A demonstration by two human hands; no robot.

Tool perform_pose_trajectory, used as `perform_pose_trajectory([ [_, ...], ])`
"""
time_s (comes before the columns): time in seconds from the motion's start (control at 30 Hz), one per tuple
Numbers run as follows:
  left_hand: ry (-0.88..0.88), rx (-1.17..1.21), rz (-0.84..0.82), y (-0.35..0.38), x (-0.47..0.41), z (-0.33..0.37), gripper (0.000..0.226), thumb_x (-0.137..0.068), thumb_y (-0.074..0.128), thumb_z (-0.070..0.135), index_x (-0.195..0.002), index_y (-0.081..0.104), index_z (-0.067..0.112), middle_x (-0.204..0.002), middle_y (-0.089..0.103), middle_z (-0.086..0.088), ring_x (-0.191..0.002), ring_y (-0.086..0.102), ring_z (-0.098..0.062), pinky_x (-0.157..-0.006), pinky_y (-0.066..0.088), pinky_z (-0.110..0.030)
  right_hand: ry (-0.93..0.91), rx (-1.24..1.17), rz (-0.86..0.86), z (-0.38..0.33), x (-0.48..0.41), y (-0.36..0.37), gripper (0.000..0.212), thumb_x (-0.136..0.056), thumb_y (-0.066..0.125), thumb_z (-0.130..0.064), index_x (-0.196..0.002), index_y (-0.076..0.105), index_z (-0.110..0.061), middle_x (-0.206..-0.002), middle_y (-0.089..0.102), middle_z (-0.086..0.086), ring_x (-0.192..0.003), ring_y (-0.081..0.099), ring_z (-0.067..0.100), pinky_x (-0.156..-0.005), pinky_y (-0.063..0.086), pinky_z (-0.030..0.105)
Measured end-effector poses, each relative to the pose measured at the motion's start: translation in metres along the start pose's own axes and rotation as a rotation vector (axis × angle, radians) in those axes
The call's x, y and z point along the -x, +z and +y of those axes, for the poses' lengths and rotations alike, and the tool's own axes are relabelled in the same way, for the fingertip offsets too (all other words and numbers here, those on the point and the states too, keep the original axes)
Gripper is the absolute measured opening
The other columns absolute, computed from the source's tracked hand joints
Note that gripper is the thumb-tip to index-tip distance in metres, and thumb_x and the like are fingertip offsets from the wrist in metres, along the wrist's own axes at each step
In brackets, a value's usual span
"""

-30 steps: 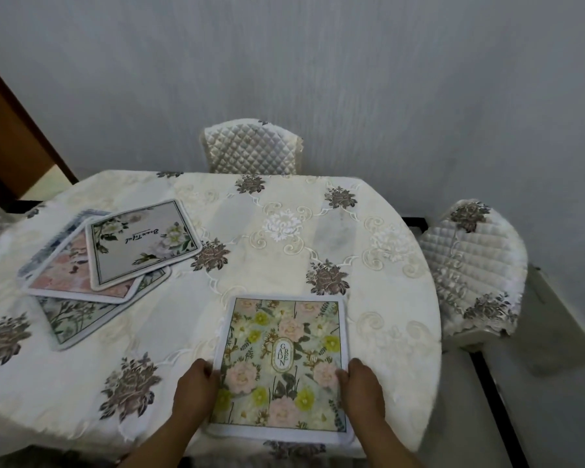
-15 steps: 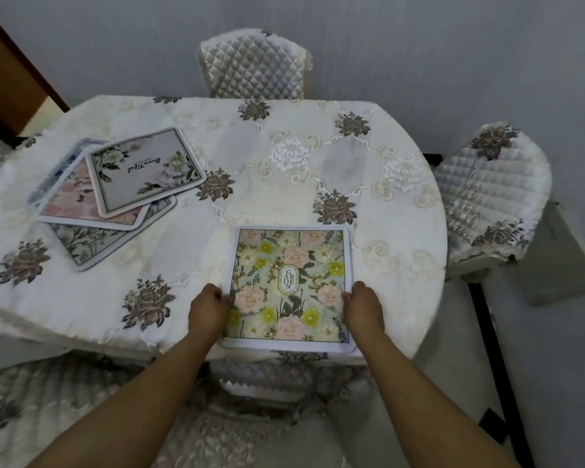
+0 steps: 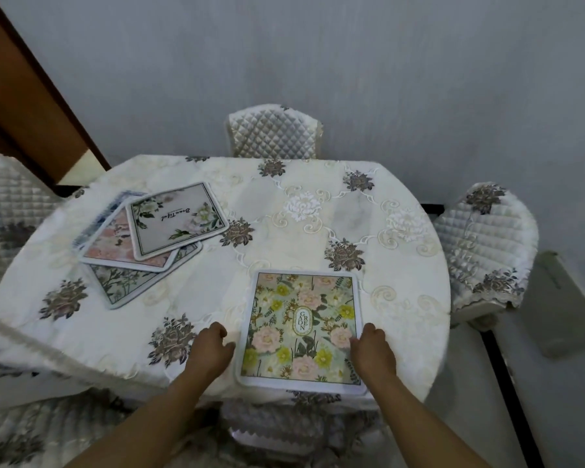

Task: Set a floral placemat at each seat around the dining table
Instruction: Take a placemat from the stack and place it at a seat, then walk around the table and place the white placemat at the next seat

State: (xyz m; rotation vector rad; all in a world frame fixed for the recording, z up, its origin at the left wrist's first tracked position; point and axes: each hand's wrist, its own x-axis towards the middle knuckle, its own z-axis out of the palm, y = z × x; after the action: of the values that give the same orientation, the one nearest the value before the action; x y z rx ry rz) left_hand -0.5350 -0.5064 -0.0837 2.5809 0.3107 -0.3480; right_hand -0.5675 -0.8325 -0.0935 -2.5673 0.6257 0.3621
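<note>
A person's left hand (image 3: 210, 349) and right hand (image 3: 372, 351) flank a green-and-pink floral placemat (image 3: 303, 329) lying flat at the near edge of a desk (image 3: 402, 298) draped in an embroidered cloth. The left grip sits just off the mat's left border, fingers loosely curled and closed on nothing; the right grip rests at the mat's right border, fingertips touching or overlapping its edge, and whether it pinches the mat cannot be told. Judged from the layout, one seat appears served, the one nearest the hands (a quilted chair below the desk edge). Far beyond the left grip, a loose pile of remaining placemats (image 3: 149, 238) waits, at least three and perhaps a fourth showing underneath. A quilted chair (image 3: 274, 133) stands well beyond both grips, another chair (image 3: 487, 244) beyond the right grip, a third (image 3: 11, 214) past the pile; none has a mat before it yet.
</note>
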Motion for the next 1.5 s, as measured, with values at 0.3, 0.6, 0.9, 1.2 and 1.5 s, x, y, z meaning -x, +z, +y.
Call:
perform_pose_trajectory([
  [0.3,0.190,-0.220,0.105,-0.140,0.029,-0.015,0.032,-0.089,0.058,0.041,-0.112,0.058,0.018,-0.109,0.063,-0.008,-0.100,0.057,-0.027,-0.081,0.049,-0.036,-0.457,0.251,0.059,-0.117,0.059,-0.065,0.035,-0.095,0.049,-0.038,-0.116,0.055,-0.010,-0.116,0.057,0.014,-0.107,0.055,0.031,-0.084,0.046,0.036],
  [0.6,0.295,-0.212,0.164,-0.276,0.099,-0.158,0.035,-0.089,0.058,0.047,-0.111,0.056,0.020,-0.113,0.063,-0.005,-0.098,0.057,-0.024,-0.082,0.049,-0.036,-0.724,0.242,0.163,-0.300,0.209,-0.020,0.029,-0.094,0.051,-0.035,-0.110,0.056,-0.011,-0.106,0.060,0.012,-0.099,0.058,0.033,-0.081,0.048,0.038],
  [0.9,0.281,-0.166,0.240,-0.367,0.124,-0.282,0.034,-0.085,0.059,0.044,-0.109,0.058,0.020,-0.110,0.064,-0.006,-0.103,0.058,-0.028,-0.084,0.049,-0.036,-0.773,0.282,0.180,-0.415,0.304,0.036,0.027,-0.091,0.054,-0.037,-0.103,0.060,-0.013,-0.103,0.061,0.010,-0.095,0.059,0.031,-0.082,0.050,0.039],
  [1.2,0.311,-0.197,0.229,-0.391,0.065,-0.317,0.035,-0.086,0.055,0.048,-0.110,0.057,0.023,-0.111,0.063,-0.005,-0.103,0.057,-0.027,-0.087,0.050,-0.040,-0.747,0.288,0.211,-0.477,0.285,0.057,0.026,-0.089,0.057,-0.040,-0.100,0.060,-0.016,-0.098,0.061,0.008,-0.091,0.061,0.030,-0.078,0.050,0.037],
  [1.5,0.304,-0.271,0.259,-0.458,-0.015,-0.375,0.018,-0.087,0.056,0.038,-0.090,0.055,0.020,-0.099,0.064,-0.005,-0.093,0.059,-0.029,-0.074,0.045,-0.036,-0.865,0.343,0.194,-0.601,0.233,0.106,0.025,-0.090,0.055,-0.039,-0.098,0.056,-0.015,-0.094,0.060,0.009,-0.089,0.060,0.031,-0.072,0.047,0.037],
])
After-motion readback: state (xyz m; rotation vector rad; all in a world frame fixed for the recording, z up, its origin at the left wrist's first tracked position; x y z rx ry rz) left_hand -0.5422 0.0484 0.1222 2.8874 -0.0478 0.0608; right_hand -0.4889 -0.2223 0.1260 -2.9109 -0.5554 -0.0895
